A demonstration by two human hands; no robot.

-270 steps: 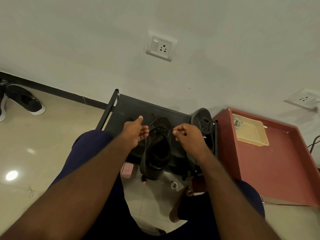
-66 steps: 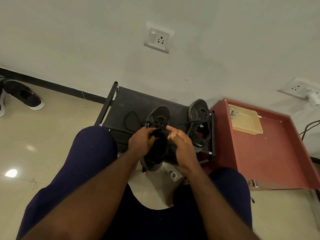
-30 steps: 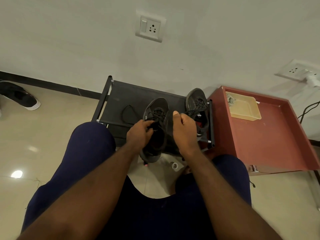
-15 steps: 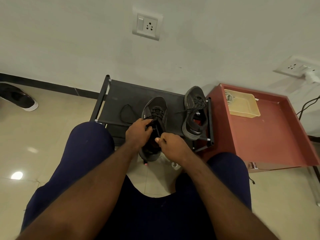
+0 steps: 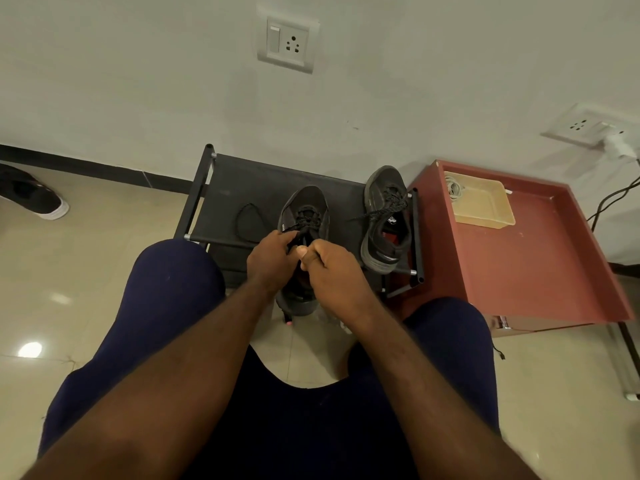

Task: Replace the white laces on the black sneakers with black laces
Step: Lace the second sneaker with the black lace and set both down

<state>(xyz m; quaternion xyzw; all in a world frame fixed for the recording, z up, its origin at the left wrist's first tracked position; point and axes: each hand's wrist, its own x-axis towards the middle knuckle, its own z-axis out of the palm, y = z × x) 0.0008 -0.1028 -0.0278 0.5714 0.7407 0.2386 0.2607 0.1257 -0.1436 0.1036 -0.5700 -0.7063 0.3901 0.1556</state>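
No legible text; white mark on sneaker (image 5: 385, 221) insole blurred.

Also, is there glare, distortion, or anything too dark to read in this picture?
Head view: a lamp reflection glares on the floor; the wide lens skews the right wall socket; the black lace held by the left hand and right hand blends into the black sneaker, hiding its path.
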